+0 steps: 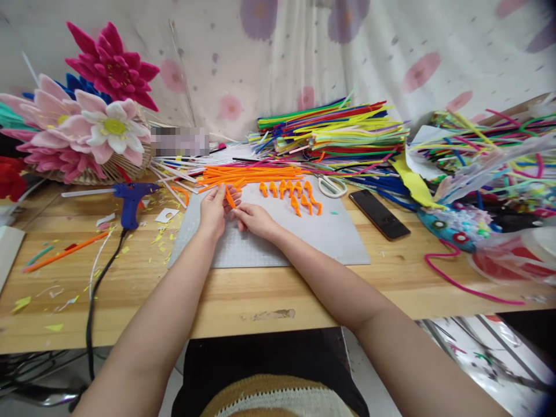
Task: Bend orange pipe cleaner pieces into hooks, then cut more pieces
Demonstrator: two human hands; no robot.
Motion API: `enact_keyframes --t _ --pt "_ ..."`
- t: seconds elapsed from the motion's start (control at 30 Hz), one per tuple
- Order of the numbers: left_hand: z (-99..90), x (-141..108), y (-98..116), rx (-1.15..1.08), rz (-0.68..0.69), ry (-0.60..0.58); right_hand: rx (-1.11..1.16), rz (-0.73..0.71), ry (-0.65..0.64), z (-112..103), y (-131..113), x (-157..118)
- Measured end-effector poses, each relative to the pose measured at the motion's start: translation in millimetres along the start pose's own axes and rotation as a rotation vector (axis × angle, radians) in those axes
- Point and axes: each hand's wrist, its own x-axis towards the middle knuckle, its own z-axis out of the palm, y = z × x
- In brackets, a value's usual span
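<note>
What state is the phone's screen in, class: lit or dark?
Dark: the phone lies on the table with a black face, no lit display showing. Whether it is switched on, I cannot tell.

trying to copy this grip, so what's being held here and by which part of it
Both the left hand and the right hand hold a small orange piece, the right at its lower end; the left's exact hold is unclear.

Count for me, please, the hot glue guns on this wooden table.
1: the blue hot glue gun, left of the grey cutting mat, its black cord hanging over the table's front edge. The piled pipe cleaners may hide others.
</note>
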Motion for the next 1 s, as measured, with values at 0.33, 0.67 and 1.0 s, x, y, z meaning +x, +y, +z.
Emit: enact_keyframes --t 0.33,0.67,1.0 --pt "11.7 12 8 0.146 -0.193 -0.202 0.574 0.252 -0.074 -19 -8 -1" --pt "33.3 36 13 -0.044 -0.318 0.199 0.636 0.166 0.045 -8 -19 2" --pt "22.6 35 10 -0.139 -0.269 0.238 0.596 0.122 0.179 12 -25 -16"
